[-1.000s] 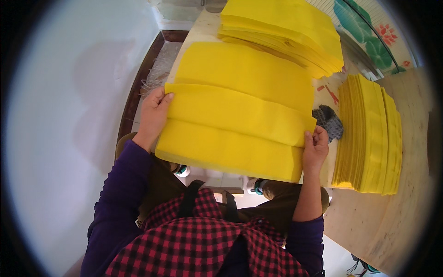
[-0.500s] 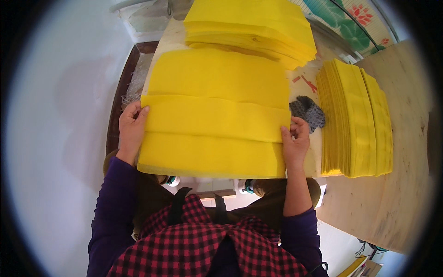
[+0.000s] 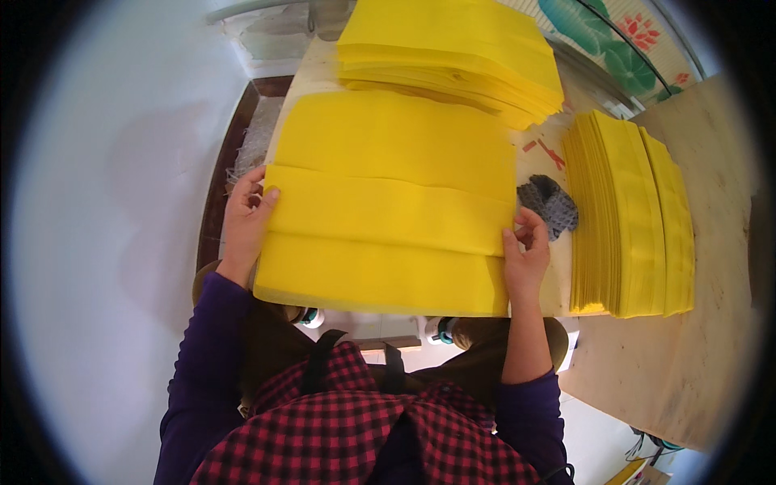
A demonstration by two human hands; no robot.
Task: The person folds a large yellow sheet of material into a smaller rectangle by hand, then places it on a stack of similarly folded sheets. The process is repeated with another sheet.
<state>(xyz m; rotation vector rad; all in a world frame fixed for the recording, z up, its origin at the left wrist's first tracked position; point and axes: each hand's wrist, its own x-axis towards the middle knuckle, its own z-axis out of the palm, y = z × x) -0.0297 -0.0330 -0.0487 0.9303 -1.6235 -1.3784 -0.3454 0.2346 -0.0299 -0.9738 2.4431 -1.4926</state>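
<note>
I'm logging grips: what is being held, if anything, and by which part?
A rectangular yellow cloth-like layer, by its two ends: the left hand pinches its left edge, the right hand its right edge.

A dark grey patterned cloth [image 3: 550, 208] is seen crumpled on the pale wooden table [image 3: 556, 283] – with a few red scraps [image 3: 552, 153] scattered just beyond it. Past the far right side, a light panel [image 3: 629, 69] is decorated with green leaves and a red flower, and is crossed by a dark line. At the left, the white wall [image 3: 121, 218] is bordered by a dark brown strip [image 3: 220, 174] – at lower right, cables [image 3: 647, 443] are bunched by the table's edge
</note>
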